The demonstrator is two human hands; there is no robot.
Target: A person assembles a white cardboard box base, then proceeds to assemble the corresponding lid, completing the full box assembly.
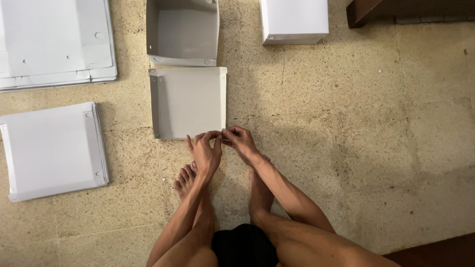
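Covering the room, mottled beige stone floor (376,128); dark wooden furniture (366,12) upper right.

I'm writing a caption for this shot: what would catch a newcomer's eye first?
First, the two bare hands meeting at the near right corner of a pale grey panel on the stone floor: left hand and right hand pinch there together. Next, an open grey box just beyond it, and flat stacks of white panels at far left.

A speckled beige tiled floor (376,148) carries a part-folded white box (188,103). Beyond that box sits an open grey box (182,30); to its left lie two stacks of flat sheets (52,148) (54,42); beyond-right, a closed white box (294,20).
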